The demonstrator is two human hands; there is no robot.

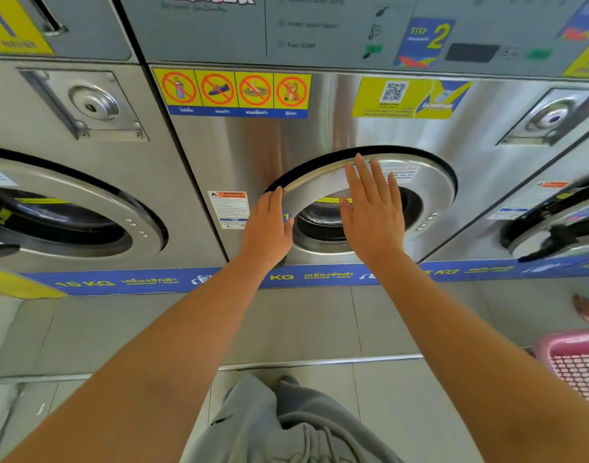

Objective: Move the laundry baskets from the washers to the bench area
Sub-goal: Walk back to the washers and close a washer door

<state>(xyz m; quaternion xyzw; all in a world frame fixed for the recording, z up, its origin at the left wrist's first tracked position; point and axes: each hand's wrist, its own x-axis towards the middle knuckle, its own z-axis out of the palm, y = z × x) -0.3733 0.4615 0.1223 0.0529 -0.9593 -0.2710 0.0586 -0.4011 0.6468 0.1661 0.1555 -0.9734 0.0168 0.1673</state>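
A pink plastic laundry basket (575,365) with a mesh wall shows at the right edge, on the floor, mostly cut off by the frame. Straight ahead is a steel front-load washer with a round door (430,192). My left hand (268,227) lies flat on the door's left rim, fingers together. My right hand (373,208) is spread flat over the door's glass, fingers apart. Neither hand holds anything. Both hands are far from the basket, which lies low to my right.
More washers stand at the left (69,208) and at the right (553,222), the right one with its door ajar. A blue strip (152,282) runs along their base above a raised grey tiled step. Another person's foot (586,309) shows beyond the basket.
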